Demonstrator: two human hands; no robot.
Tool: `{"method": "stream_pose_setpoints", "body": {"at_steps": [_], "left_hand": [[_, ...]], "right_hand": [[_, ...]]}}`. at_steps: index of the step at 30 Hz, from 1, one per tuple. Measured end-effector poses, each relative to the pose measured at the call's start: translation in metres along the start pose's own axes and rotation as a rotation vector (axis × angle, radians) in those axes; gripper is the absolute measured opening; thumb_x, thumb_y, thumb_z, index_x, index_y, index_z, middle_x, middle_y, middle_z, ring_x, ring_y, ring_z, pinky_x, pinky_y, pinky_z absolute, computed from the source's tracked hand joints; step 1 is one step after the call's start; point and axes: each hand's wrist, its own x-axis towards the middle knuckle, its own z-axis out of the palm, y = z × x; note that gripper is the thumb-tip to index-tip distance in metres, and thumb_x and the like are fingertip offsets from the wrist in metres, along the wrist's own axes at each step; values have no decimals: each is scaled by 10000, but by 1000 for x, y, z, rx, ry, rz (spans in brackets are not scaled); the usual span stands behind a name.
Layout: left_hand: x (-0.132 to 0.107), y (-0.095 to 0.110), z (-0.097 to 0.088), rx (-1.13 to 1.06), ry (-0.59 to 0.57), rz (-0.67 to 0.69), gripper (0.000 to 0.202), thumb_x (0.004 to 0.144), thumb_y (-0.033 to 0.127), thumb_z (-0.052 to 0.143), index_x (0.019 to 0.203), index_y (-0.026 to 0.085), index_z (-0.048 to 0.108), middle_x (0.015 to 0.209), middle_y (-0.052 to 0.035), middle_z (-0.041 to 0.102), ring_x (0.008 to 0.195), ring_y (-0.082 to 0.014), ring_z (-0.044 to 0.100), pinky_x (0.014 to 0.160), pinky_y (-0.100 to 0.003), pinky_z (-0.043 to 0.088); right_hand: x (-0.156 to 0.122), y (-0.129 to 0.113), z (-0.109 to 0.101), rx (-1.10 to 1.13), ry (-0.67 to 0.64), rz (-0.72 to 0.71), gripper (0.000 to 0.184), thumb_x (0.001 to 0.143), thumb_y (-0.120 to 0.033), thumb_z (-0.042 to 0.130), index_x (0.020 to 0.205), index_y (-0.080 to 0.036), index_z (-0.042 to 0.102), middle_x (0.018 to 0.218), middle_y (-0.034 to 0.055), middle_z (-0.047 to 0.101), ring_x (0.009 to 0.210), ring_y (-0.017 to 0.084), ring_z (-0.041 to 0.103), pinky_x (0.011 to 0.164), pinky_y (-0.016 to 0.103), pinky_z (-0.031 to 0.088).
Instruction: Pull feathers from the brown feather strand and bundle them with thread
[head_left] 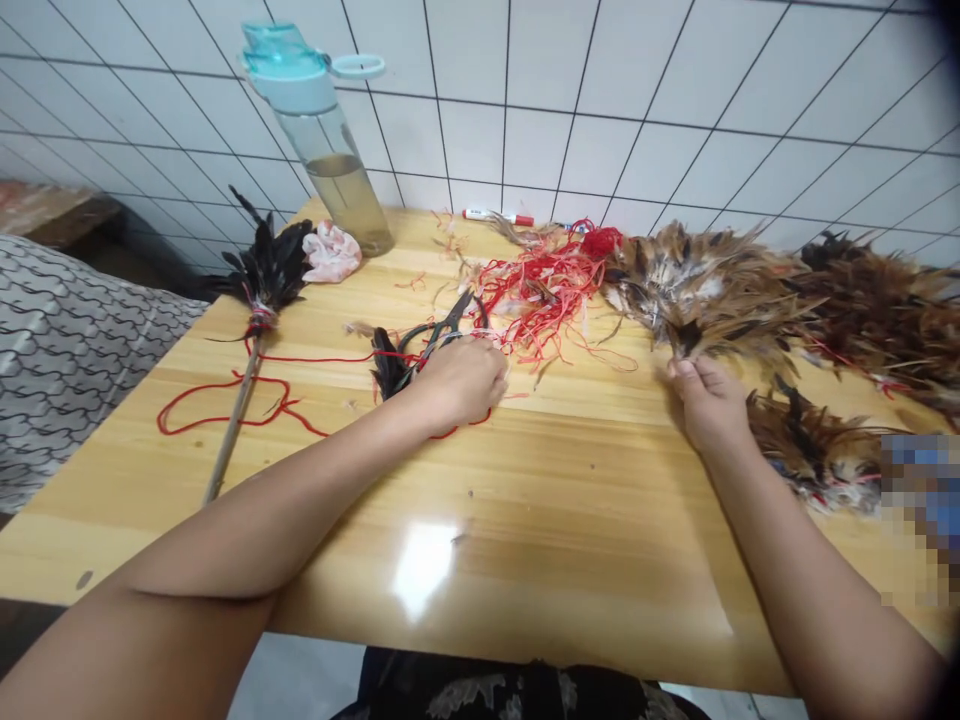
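My left hand (465,382) is closed over the middle of the table, its knuckles up; whatever its fingers hold is hidden. Just behind it lie dark-handled scissors (450,325) and a small tuft of black feathers (388,362). Red cord (322,358) runs from there to a stick (234,425) with black feathers (271,265) bound at its top. My right hand (711,395) pinches a dark feather (686,340) between thumb and fingers, at the front of a brown feather heap (697,275).
Tangled red string (544,290) lies mid-table, with a red-and-white marker (499,217) behind it. A tall water bottle (337,165) and crumpled pinkish tissue (330,252) stand back left. More feather bundles (885,310) cover the right side. A tiled wall (555,110) borders the back.
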Motion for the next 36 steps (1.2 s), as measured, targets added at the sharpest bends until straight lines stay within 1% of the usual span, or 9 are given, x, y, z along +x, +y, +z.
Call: {"method": "stream_pose_setpoints", "body": {"at_steps": [4,9,12,15,18,22,28,32,36], "left_hand": [[3,5,-13,-92,51,79,98,756,175,508,680,171,568,718,-39,570,716,-169,511,691,-282,366],[0,17,-61,-265,189,-32,92,778,222,516,774,145,566,661,3,557,611,-110,453,627,-240,336],[-4,25,-84,-372,220,-39,102,778,219,520,819,138,566,648,11,540,585,-89,440,615,-229,333],[-7,38,-93,-321,187,-12,86,767,202,521,812,143,565,639,16,542,577,-87,451,601,-227,329],[-7,55,-85,-193,124,52,50,755,176,521,768,155,564,646,16,564,591,-98,466,601,-230,323],[1,81,-59,-123,79,126,59,764,167,507,751,166,564,662,10,580,604,-116,479,594,-239,316],[21,111,-25,-174,114,247,92,791,189,495,768,162,579,686,-6,587,613,-121,491,586,-247,319],[30,113,-17,-183,143,231,124,808,230,482,723,164,544,643,4,546,583,-112,460,566,-240,299],[37,100,-13,-190,116,217,122,831,275,461,796,177,523,664,19,544,617,-120,478,584,-231,315]], "right_hand": [[1,-6,3,10,-59,-87,286,863,-411,489,660,-214,533,681,17,532,676,162,494,704,335,403],[4,-12,8,25,-93,-187,361,866,-442,476,576,-229,457,663,15,452,680,173,468,688,338,410],[4,-17,12,159,-98,-170,390,861,-485,479,570,-225,482,686,19,433,701,173,463,708,345,425],[2,-23,14,370,-102,-89,404,823,-545,523,582,-225,478,705,24,452,733,175,484,726,353,446],[-1,-31,14,556,-171,-49,443,749,-604,595,577,-224,445,718,34,487,800,196,511,781,379,444],[-10,-46,14,614,-266,-60,408,761,-596,591,613,-225,507,722,33,501,782,198,494,813,390,424],[-24,-64,16,708,-370,-40,384,743,-572,627,626,-212,561,725,25,525,782,193,496,818,363,411],[-25,-64,15,844,-430,87,378,694,-560,673,651,-203,558,748,16,588,789,177,526,800,327,413],[-22,-53,16,915,-423,253,356,664,-520,702,742,-190,595,743,16,628,687,131,544,657,256,386]]}}
